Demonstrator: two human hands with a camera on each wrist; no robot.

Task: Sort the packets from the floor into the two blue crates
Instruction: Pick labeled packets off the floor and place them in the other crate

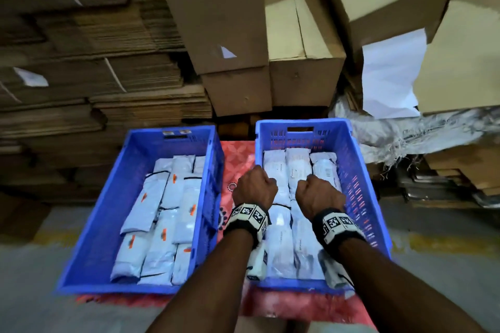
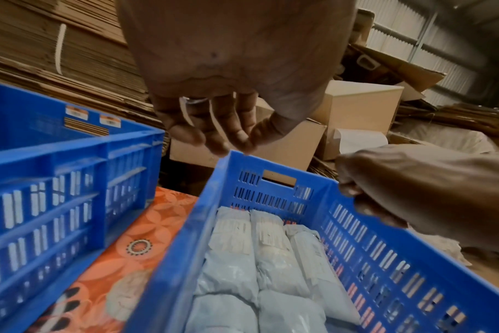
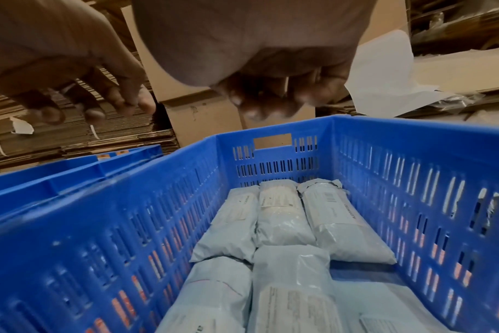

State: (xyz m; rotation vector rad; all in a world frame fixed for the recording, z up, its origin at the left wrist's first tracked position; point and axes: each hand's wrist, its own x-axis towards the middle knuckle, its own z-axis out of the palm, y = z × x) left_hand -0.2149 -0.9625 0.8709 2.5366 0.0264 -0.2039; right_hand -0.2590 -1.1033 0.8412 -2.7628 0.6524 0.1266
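My left grip [image 1: 254, 186] and right grip [image 1: 319, 194] hang over the right crate [image 1: 359, 170], fingers loosely curled, grasping nothing; packets [image 1: 295, 170] inside.

Right hand [image 3: 271, 67] and left hand [image 3: 66, 74] hang empty, fingers loosely curled, above the crate [image 3: 114, 225] of packets [image 3: 282, 220].

Bare forearms, no sleeves. Black strap round each wrist, carrying white blocks printed with black square-patterned tags: left wristband [image 1: 249, 217], right wristband [image 1: 336, 225]. Pale ring at the base of one of the left hand [image 2: 231, 74] fingers.
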